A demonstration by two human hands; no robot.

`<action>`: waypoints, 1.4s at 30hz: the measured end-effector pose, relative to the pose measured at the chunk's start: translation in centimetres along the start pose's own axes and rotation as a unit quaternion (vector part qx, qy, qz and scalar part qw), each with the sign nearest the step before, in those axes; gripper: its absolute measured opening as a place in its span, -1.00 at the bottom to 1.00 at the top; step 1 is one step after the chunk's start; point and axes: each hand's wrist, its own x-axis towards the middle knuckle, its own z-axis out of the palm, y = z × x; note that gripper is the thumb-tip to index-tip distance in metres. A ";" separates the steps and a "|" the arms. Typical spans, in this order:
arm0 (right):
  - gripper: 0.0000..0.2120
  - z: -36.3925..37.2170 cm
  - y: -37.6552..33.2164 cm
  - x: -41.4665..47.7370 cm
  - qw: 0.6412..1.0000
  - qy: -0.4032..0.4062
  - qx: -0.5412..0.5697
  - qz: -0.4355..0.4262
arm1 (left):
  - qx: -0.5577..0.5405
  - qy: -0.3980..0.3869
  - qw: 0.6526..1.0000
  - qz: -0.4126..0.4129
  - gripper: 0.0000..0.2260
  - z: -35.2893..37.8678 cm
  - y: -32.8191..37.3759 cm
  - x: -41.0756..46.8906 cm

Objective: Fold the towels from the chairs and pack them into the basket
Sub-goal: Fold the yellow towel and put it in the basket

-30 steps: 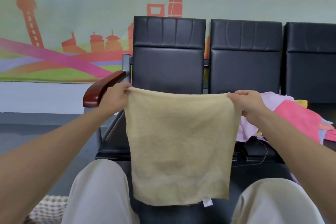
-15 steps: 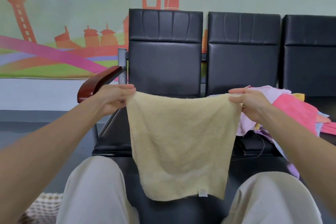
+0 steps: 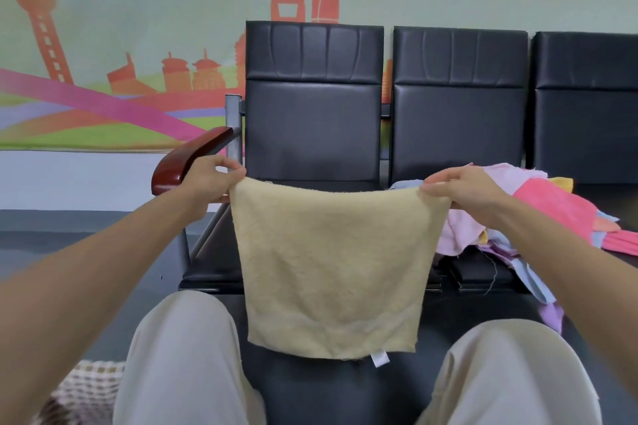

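A beige towel (image 3: 331, 269) hangs flat in front of me, with a small white label at its lower edge. My left hand (image 3: 210, 179) pinches its upper left corner and my right hand (image 3: 466, 193) pinches its upper right corner. The top edge sags slightly between them. The towel hangs above the gap between my knees, in front of the leftmost black chair (image 3: 312, 121). A heap of pink, lilac, blue and orange towels (image 3: 538, 210) lies on the middle chair seat to my right. The woven basket (image 3: 86, 386) shows at the lower left by my left leg.
Three black chairs stand in a row against a wall with a colourful mural; the middle chair (image 3: 459, 97) bears the heap. A dark red wooden armrest (image 3: 188, 162) juts out just left of my left hand. The floor is dark grey.
The towel's top edge went slack, then tightened somewhat as my hands spread; the lower part swung and now hangs flatter. Both hands keep their corners.
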 end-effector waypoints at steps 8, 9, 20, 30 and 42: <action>-0.87 1.0 1.2 1.6 0.953 0.092 -0.284 -0.057 | 0.249 -0.111 0.959 0.073 -0.88 -1.1 -0.4 -0.1; -0.83 1.2 1.6 1.9 0.952 0.099 -0.285 -0.055 | 0.307 -0.081 0.942 0.105 -0.92 -0.8 -0.7 0.1; -0.81 5.1 3.7 6.3 0.968 0.119 -0.219 -0.020 | 0.269 0.029 0.961 0.062 -0.91 2.2 -5.2 5.5; -0.78 10.9 9.8 18.1 0.980 0.107 -0.166 0.009 | 0.042 0.089 0.990 -0.102 -0.89 8.7 -11.0 15.3; -0.51 15.9 14.3 25.4 0.982 0.064 -0.174 0.038 | 0.151 -0.021 0.987 -0.042 -0.51 14.3 -16.0 21.1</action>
